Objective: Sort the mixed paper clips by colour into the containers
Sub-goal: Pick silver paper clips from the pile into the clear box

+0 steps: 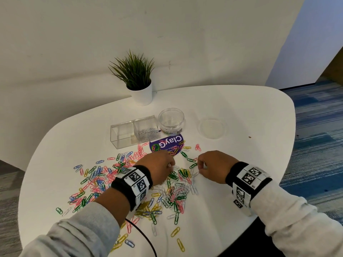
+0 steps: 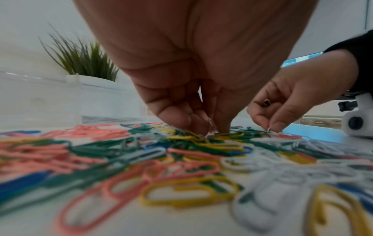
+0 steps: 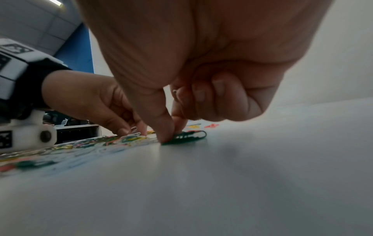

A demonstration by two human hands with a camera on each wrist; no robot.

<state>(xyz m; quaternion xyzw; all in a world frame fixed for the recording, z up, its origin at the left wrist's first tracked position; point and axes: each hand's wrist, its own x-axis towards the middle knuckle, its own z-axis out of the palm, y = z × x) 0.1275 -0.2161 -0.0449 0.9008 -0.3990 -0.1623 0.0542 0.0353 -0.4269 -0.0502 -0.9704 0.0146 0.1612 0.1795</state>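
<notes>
Mixed paper clips (image 1: 130, 182) in pink, green, yellow, blue and white lie spread over the white table (image 1: 241, 145). My left hand (image 1: 171, 166) reaches down into the pile, its thumb and fingers (image 2: 212, 129) pinching white clips (image 3: 134, 129). My right hand (image 1: 200, 168) is just to its right, thumb and forefinger (image 3: 170, 137) pinched down on the table beside a green clip (image 3: 189, 135). Its curled fingers hold a small pale clip (image 3: 174, 91). A clear two-part box (image 1: 122, 134) stands behind, with white clips (image 1: 146, 132) in its right part.
A clear round jar (image 1: 171, 120) stands right of the box, with a purple printed lid (image 1: 167, 144) in front of it. A clear lid (image 1: 212, 127) lies further right. A potted plant (image 1: 138, 84) stands at the back. A black cable (image 1: 144, 236) runs near the front edge.
</notes>
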